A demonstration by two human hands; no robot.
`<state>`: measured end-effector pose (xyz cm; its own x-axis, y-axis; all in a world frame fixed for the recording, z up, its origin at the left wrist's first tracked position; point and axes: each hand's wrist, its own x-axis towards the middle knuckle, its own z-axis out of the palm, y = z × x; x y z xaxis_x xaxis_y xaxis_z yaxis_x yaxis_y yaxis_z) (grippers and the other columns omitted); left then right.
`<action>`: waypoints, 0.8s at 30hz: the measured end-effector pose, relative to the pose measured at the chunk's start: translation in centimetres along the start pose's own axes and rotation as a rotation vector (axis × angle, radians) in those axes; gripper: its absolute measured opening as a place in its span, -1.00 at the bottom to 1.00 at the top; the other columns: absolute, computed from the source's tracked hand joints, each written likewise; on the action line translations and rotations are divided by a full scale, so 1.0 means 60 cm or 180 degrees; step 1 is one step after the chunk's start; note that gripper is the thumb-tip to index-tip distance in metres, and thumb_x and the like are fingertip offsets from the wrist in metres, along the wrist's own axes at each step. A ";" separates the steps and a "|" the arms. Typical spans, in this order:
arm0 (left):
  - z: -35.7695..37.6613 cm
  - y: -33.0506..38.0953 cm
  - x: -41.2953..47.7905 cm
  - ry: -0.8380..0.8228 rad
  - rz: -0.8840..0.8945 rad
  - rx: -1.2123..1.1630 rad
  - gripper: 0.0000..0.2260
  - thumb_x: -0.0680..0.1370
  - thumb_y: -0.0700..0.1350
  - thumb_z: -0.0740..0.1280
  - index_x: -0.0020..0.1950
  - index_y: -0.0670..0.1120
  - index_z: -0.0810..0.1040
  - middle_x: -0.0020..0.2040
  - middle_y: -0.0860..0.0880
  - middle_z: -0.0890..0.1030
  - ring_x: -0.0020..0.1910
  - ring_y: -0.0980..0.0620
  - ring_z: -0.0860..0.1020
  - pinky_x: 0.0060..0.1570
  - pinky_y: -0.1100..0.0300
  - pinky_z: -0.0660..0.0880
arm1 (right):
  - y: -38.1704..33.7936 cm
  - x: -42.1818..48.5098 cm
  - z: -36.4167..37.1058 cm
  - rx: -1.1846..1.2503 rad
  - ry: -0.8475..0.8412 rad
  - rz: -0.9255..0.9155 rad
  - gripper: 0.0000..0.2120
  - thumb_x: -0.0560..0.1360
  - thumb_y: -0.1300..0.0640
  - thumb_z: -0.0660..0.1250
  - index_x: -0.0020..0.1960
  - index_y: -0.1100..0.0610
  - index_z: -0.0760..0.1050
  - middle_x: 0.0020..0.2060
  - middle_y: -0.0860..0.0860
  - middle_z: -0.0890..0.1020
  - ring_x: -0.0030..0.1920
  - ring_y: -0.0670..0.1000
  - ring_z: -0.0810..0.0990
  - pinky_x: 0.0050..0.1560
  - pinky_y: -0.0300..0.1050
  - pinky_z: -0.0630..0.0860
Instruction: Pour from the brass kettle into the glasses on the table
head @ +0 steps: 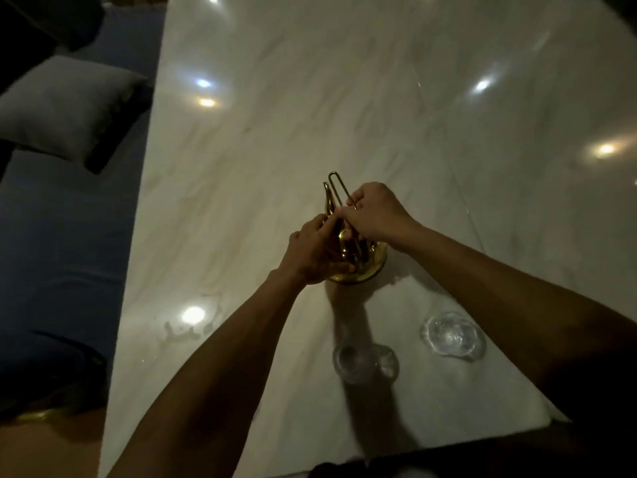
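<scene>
The brass kettle [365,270] is seen standing on the pale marble worktop [310,98], enclosed between both grips. The right grip [374,212] is closed, its fingers curled round the thin wire handle [336,182], which rises just beyond the knuckles. The left grip [310,253] is wrapped round the upper body of the kettle, directly below and beside the right grip, so that the two are touching. The spout [327,198] is pointed up and away, just past the left grip's fingertips.

Two clear glasses are set on the worktop nearer the person than the grips: one glass [358,362] behind the left grip, the other glass [453,334] behind the right grip, beside the right forearm. Whether anything is held in them cannot be told. A small wet patch [182,334] is seen to the left of the left forearm. Well off to the left of both grips, a grey cushion [65,108] is lying on a blue sofa [62,236].
</scene>
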<state>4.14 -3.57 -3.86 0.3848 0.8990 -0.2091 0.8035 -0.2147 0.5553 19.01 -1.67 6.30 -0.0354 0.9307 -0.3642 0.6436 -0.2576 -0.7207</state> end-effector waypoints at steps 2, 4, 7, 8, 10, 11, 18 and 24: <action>0.009 -0.004 0.005 -0.0048 0.0094 -0.0037 0.03 0.33 0.25 0.55 0.67 0.03 0.13 0.49 -0.14 0.42 0.38 -0.20 0.44 0.28 -0.20 0.50 | 0.007 -0.004 0.004 0.0056 0.0092 0.0089 -0.86 0.55 0.10 0.39 -0.03 0.19 0.55 -0.31 0.09 0.70 -0.35 -0.01 0.73 -0.30 -0.17 0.62; 0.018 -0.013 0.009 0.0016 0.0179 -0.0091 0.01 0.29 0.28 0.52 0.64 0.04 0.18 0.45 -0.10 0.44 0.35 -0.18 0.46 0.24 -0.21 0.52 | 0.011 -0.009 0.010 0.0077 0.0159 0.0124 -0.89 0.56 0.10 0.38 -0.06 0.13 0.51 -0.31 0.04 0.67 -0.38 -0.05 0.70 -0.35 -0.24 0.57; 0.029 -0.023 0.012 0.0072 0.0229 -0.0189 -0.01 0.27 0.31 0.51 0.61 0.06 0.21 0.44 -0.06 0.43 0.35 -0.16 0.45 0.21 -0.24 0.52 | 0.012 -0.011 0.014 0.0111 0.0205 0.0180 -0.86 0.54 0.08 0.40 0.00 0.13 0.50 -0.32 0.02 0.68 -0.40 -0.09 0.68 -0.34 -0.25 0.56; 0.029 -0.023 0.012 0.0068 0.0238 -0.0197 -0.01 0.26 0.32 0.50 0.60 0.07 0.22 0.45 -0.06 0.43 0.35 -0.16 0.44 0.21 -0.24 0.51 | 0.014 -0.012 0.015 0.0184 0.0213 0.0214 -0.84 0.54 0.08 0.41 0.02 0.14 0.51 -0.31 0.04 0.69 -0.38 -0.07 0.70 -0.33 -0.22 0.58; 0.032 -0.026 0.012 0.0046 0.0252 -0.0222 -0.02 0.23 0.32 0.49 0.58 0.07 0.24 0.45 -0.06 0.42 0.36 -0.17 0.44 0.22 -0.26 0.51 | 0.020 -0.015 0.021 0.0256 0.0259 0.0269 -0.82 0.53 0.05 0.41 0.04 0.13 0.52 -0.27 0.06 0.71 -0.32 -0.03 0.73 -0.28 -0.15 0.63; 0.035 -0.030 0.014 0.0024 0.0281 -0.0239 -0.02 0.22 0.31 0.49 0.57 0.07 0.25 0.44 -0.06 0.42 0.36 -0.16 0.44 0.22 -0.25 0.51 | 0.025 -0.016 0.024 0.0269 0.0287 0.0293 -0.81 0.53 0.04 0.41 0.04 0.12 0.52 -0.26 0.07 0.72 -0.29 -0.02 0.73 -0.23 -0.11 0.65; 0.007 -0.023 0.001 -0.0091 0.0221 -0.0166 0.10 0.24 0.20 0.64 0.64 -0.03 0.17 0.55 -0.07 0.36 0.50 -0.17 0.36 0.33 -0.30 0.44 | 0.030 -0.040 0.028 0.0309 0.0433 0.0366 -0.76 0.49 0.02 0.45 0.06 0.09 0.50 -0.08 0.05 0.69 -0.09 0.04 0.71 -0.17 -0.10 0.62; -0.043 0.007 -0.017 -0.0042 0.0254 -0.0048 0.19 0.23 0.10 0.71 0.66 -0.11 0.08 0.59 -0.13 0.32 0.56 -0.19 0.29 0.47 -0.26 0.31 | 0.040 -0.099 0.007 0.0089 0.0609 0.0323 -0.47 0.50 -0.01 0.44 0.37 0.17 0.40 0.03 0.00 0.62 0.08 0.01 0.61 0.00 -0.18 0.52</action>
